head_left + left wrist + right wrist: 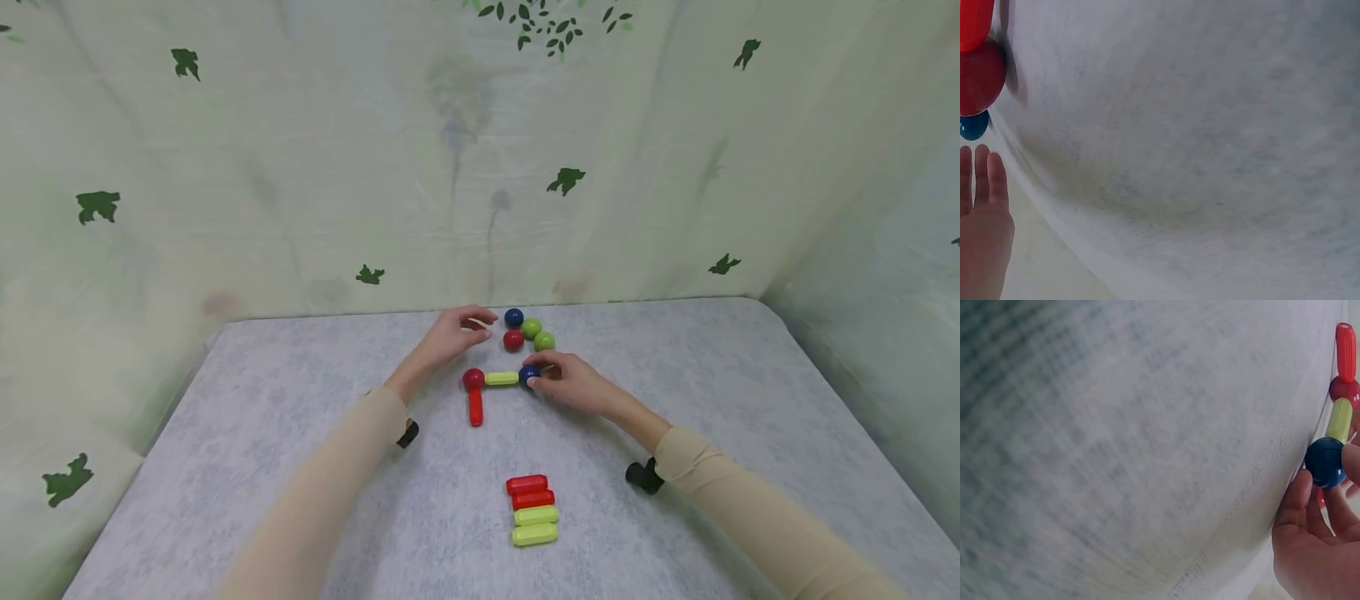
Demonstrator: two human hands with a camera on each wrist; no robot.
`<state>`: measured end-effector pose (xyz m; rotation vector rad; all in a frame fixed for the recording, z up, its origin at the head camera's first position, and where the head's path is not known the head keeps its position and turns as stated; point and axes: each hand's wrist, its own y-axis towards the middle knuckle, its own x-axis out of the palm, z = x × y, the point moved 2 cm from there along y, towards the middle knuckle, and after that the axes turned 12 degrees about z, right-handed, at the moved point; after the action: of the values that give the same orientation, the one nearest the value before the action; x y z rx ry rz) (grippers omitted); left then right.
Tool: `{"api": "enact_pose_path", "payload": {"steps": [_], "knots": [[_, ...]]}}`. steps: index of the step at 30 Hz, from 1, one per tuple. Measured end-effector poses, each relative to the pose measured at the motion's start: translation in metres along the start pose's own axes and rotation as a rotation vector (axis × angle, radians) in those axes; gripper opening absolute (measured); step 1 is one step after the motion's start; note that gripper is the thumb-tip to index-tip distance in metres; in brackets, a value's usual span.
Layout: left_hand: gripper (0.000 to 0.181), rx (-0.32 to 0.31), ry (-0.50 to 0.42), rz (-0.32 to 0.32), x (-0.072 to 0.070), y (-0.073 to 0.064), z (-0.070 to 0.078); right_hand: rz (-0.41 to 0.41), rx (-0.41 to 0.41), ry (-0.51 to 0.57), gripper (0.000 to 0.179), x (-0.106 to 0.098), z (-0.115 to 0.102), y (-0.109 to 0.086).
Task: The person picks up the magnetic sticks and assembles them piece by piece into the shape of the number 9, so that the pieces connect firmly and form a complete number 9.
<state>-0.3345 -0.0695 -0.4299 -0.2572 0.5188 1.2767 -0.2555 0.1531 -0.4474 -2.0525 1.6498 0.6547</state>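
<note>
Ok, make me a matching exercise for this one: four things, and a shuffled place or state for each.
1. Right hand
2. Left hand
3. Joined yellow stick
4. Loose sticks

A. Between a red ball and a blue ball
B. Lined up side by side
C. Holding nothing, near the loose balls
D. Pinching that blue ball

Pairs: 1-D; 2-C; 3-A; 4-B

I see a person's left forearm [322, 500] reaching from lower left, right forearm [757, 512] from lower right; near centre, left hand [453, 335] loosely extended, right hand [573, 385] pinching.
</note>
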Motion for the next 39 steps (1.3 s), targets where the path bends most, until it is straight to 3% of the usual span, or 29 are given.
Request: {"api": "enact_pose_path", "payload": {"steps": [12,17,24,33,39], "knots": [[0.034,-0.053,-0.049,-0.148,0.015,0.013,0.001,-0.002,-0.009,-0.005,0.036,0.004,-0.001,0.002],[0.033,-0.059,-0.018,-0.178,0.018,0.014,0.002,-0.008,-0.014,0.0,0.037,0.005,-0.004,0.003],[0.032,-0.064,-0.032,-0.148,0.019,0.013,0.0,-0.009,-0.026,0.007,0.036,0.003,-0.005,0.002],[0.038,-0.076,-0.09,-0.113,0.012,0.006,-0.004,0.0,-0.017,-0.005,0.037,0.003,-0.002,0.001],[0.04,-0.126,-0.051,-0.088,0.006,-0.005,-0.009,0.004,-0.007,-0.016,0.036,0.001,-0.002,0.0]]}}
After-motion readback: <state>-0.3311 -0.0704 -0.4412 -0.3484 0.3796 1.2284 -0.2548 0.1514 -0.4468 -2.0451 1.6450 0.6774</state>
